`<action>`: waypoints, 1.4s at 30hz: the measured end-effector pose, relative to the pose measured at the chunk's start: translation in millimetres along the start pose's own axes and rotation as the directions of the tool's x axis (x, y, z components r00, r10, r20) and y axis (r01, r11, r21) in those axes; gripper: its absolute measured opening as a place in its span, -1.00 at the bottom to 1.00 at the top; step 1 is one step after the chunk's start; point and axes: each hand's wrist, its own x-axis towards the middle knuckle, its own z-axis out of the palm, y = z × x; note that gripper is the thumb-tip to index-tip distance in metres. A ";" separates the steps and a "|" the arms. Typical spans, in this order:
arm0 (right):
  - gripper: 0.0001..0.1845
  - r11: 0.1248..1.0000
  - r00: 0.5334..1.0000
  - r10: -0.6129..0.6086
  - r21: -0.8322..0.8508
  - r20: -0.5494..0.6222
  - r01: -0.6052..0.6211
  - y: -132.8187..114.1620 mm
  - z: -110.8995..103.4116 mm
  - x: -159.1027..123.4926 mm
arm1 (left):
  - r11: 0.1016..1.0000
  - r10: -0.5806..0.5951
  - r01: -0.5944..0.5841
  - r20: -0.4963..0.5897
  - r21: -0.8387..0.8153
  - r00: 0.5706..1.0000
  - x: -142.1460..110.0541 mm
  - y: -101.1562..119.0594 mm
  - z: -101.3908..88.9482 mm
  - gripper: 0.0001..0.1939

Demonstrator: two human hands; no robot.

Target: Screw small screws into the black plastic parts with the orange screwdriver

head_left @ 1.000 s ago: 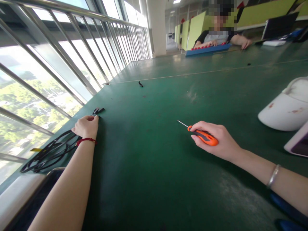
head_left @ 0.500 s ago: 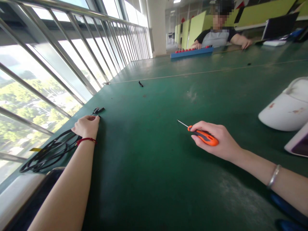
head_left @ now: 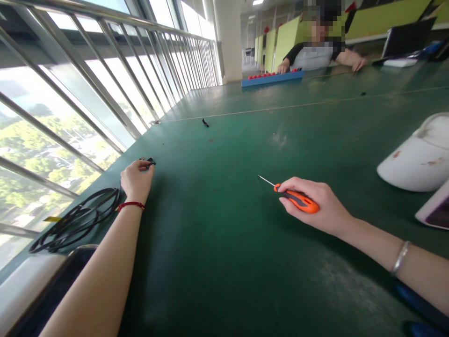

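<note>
On the left of the green table [head_left: 217, 224], my left hand [head_left: 137, 180] has its fingers closed around a small black piece [head_left: 150, 161]. Most of that piece is hidden by the fingers, and its kind is not clear. A coiled black cable [head_left: 82, 217] lies beside the left wrist, near the railing. My right hand [head_left: 317, 201] grips a screwdriver [head_left: 298, 200] with an orange and grey handle. Its thin metal shaft points forward and left over the table.
A white container [head_left: 417, 159] and a pale-edged device [head_left: 437, 210] stand at the right. Another small black piece [head_left: 205, 123] lies farther off. Across the table, a person [head_left: 312, 56] has a hand by a blue strip [head_left: 273, 79] with red knobs. A metal railing [head_left: 119, 75] borders the left.
My left hand has shifted right and slightly forward, now with the small black piece in its fingers. The blue strip has slid left. My right hand and the screwdriver stay nearly still.
</note>
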 end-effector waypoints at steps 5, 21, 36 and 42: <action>-0.88 1.000 1.000 -0.003 -0.015 -0.022 0.002 -0.6 0.3 0.2 | 0.907 0.288 -0.288 -0.047 -0.308 0.957 -31.4 62.6 16.0 -0.74; -0.86 0.997 0.952 0.082 0.026 -0.295 -0.078 -4.7 -1.7 0.3 | 0.550 0.762 -0.376 0.264 -0.746 0.591 -141.7 179.3 31.5 -0.90; -0.89 0.996 0.909 -0.089 -0.024 -0.407 0.087 -16.5 -4.8 0.0 | 0.578 0.730 -0.293 0.322 -0.761 0.603 -140.4 177.3 31.9 -0.86; -0.88 0.996 0.916 -0.079 0.010 -0.393 0.090 -13.5 -5.6 -0.4 | 0.580 0.732 -0.293 0.328 -0.760 0.597 -141.2 178.3 30.6 -0.85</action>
